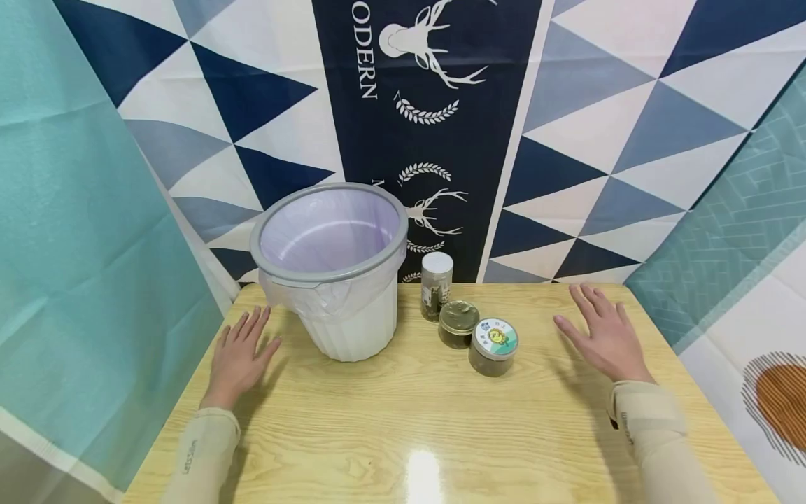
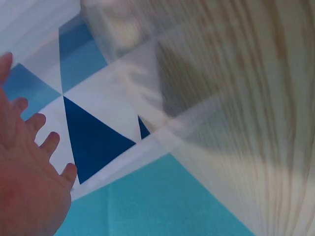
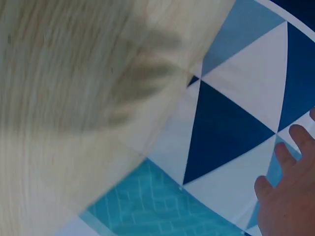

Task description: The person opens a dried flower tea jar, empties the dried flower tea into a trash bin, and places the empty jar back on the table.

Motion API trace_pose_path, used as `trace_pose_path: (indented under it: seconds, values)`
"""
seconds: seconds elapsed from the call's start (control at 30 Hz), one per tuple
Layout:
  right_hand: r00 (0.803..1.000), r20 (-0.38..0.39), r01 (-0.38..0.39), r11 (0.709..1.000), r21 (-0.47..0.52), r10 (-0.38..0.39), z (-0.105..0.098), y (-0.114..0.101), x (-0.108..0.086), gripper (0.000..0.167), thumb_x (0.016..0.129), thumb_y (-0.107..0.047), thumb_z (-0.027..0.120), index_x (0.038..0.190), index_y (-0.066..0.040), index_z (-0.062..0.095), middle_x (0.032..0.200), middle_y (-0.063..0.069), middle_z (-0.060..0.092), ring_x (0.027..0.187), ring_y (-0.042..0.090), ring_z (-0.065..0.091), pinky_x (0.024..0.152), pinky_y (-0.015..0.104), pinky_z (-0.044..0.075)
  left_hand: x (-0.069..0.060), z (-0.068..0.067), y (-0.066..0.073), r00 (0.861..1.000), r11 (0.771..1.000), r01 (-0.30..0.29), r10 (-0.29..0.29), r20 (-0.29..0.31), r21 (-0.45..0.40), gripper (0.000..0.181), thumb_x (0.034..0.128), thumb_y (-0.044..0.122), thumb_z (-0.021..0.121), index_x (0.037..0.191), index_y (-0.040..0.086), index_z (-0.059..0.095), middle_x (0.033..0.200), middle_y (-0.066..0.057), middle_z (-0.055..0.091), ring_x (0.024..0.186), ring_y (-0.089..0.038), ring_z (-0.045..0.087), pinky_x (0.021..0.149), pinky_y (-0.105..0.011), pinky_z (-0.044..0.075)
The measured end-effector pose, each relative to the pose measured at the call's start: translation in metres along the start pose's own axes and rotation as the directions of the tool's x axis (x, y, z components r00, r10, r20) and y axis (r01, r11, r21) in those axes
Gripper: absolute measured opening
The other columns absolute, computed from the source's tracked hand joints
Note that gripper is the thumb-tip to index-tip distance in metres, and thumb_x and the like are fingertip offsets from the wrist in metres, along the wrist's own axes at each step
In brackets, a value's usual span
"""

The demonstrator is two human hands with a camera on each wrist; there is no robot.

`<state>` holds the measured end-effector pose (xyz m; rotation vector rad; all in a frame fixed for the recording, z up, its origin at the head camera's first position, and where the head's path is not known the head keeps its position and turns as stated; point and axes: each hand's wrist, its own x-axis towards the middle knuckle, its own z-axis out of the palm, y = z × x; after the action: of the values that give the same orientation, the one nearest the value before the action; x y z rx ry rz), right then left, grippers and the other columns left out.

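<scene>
white bin (image 1: 352,325) stands near the left hand (image 1: 238,358).

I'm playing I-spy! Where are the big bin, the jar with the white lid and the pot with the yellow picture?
Big bin (image 1: 352,329): head view, ribbed white wall.
White-lidded jar (image 1: 436,290): head view, side below the lid.
Yellow-picture pot (image 1: 495,338): head view, top of its lid.

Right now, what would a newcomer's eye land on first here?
Probably the large gray-rimmed white bin, toward the back left of the table, with a dark deer-print panel behind it to the right. Three small lidded containers cluster just right of the bin; the left hand and right hand are empty, at either side.
</scene>
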<state>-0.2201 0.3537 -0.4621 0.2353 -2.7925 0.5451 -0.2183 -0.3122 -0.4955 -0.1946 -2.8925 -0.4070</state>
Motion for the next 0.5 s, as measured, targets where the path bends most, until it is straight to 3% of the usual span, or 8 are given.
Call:
trace_pose_path:
  seconds: [0.13, 0.3, 0.4, 0.5]
  values:
    - [0.991, 0.127, -0.058, 0.982, 0.178, 0.035, 0.01, -0.007, 0.001, 0.08, 0.106, -0.051, 0.051, 0.168, -0.015, 0.014, 0.169, 0.028, 0.017, 0.152, 0.057, 0.019, 0.119, 0.075, 0.013, -0.005, 0.001, 0.009, 0.999, 0.999, -0.034, 0.034, -0.04, 0.003, 0.07, 0.1027, 0.038, 0.061, 0.162, 0.012, 0.035, 0.159, -0.022, 0.045, 0.144, -0.047, 0.042, 0.115, -0.069, 0.031]
    - [0.963, 0.27, -0.119, 0.904, 0.411, 0.004, 0.029, -0.016, 0.001, 0.092, 0.103, -0.042, 0.062, 0.168, -0.019, 0.001, 0.169, 0.029, 0.015, 0.151, 0.057, 0.02, 0.114, 0.079, 0.02, -0.013, 0.0, 0.027, 0.984, 0.991, -0.134, 0.132, -0.122, -0.005, 0.046, 0.0935, 0.023, 0.075, 0.134, 0.004, 0.066, 0.13, -0.021, 0.069, 0.118, -0.045, 0.063, 0.096, -0.065, 0.049]
    - [0.951, 0.305, -0.11, 0.861, 0.497, -0.055, 0.044, -0.022, 0.003, 0.11, 0.093, -0.031, 0.078, 0.168, -0.012, 0.0, 0.168, 0.03, 0.019, 0.151, 0.056, 0.022, 0.118, 0.073, 0.021, -0.016, 0.001, 0.042, 0.963, 0.968, -0.25, 0.245, -0.112, -0.034, 0.039, 0.0879, 0.015, 0.079, 0.125, 0.004, 0.072, 0.12, -0.017, 0.074, 0.11, -0.041, 0.069, 0.093, -0.06, 0.054]
    - [0.936, 0.338, -0.11, 0.827, 0.551, -0.101, 0.06, -0.028, 0.005, 0.126, 0.082, -0.025, 0.089, 0.167, -0.006, -0.001, 0.167, 0.031, 0.022, 0.151, 0.055, 0.023, 0.121, 0.069, 0.022, -0.018, 0.005, 0.064, 0.926, 0.924, -0.376, 0.371, -0.065, -0.072, 0.041, 0.0851, 0.014, 0.081, 0.124, 0.005, 0.073, 0.118, -0.014, 0.076, 0.107, -0.036, 0.071, 0.093, -0.054, 0.057]
